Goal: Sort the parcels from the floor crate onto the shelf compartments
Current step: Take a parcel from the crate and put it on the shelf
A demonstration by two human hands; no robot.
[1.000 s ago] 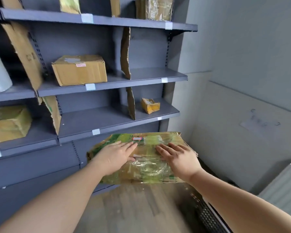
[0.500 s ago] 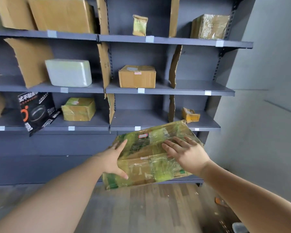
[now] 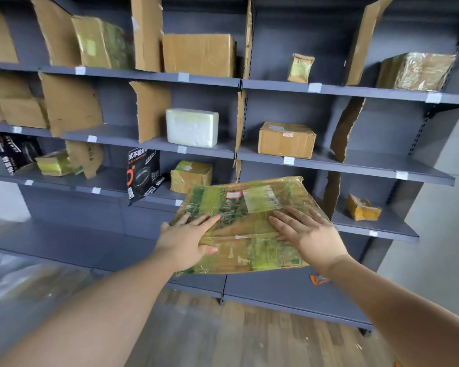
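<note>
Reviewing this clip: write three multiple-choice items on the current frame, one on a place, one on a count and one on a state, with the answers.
1. Where is the white parcel?
A. on the floor
B. level with the brown box, one compartment to its left
C. in the person's hands

2. How many hands touch the green-taped parcel?
A. none
B. one
C. two

3. That parcel is:
A. inside a crate
B. held tilted in front of the shelves
C. lying on the floor

Answers:
1 B, it stands one compartment left of that box.
2 C, the left hand and right hand both lie on it.
3 B, only the hands carry it.
</note>
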